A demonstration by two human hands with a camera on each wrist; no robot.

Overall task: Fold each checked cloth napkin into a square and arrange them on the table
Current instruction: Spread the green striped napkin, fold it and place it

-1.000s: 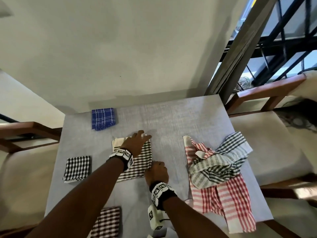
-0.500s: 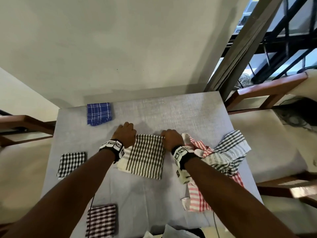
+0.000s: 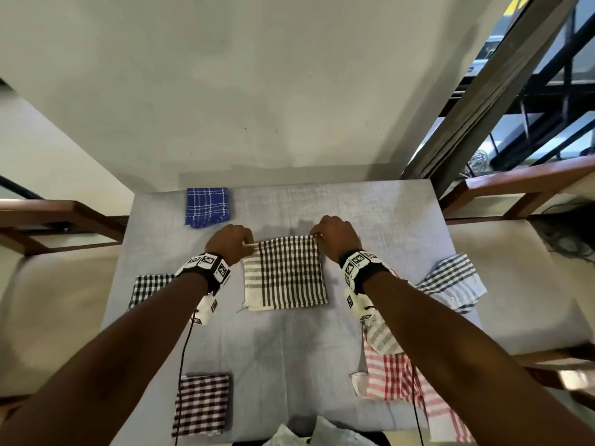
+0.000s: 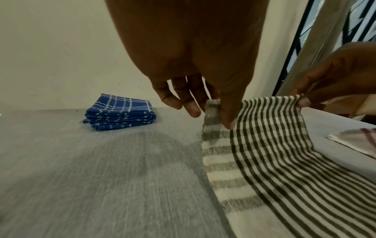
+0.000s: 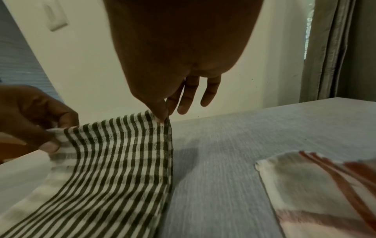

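Left hand (image 3: pixel 230 241) and right hand (image 3: pixel 336 235) each pinch a far corner of the striped napkin (image 3: pixel 285 275), lifting that edge off the table (image 3: pixel 289 349)

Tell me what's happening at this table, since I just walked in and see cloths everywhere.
A person is folding checked napkins. The left hand and right hand each pinch a far corner of the dark-striped napkin, lifted slightly off the grey table. Folded squares already lie around: blue, black-checked, maroon-checked. A red-checked cloth and grey-checked cloth are not yet folded.

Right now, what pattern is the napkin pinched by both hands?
Cream cloth napkin with dark check stripes; clearest in the head view.
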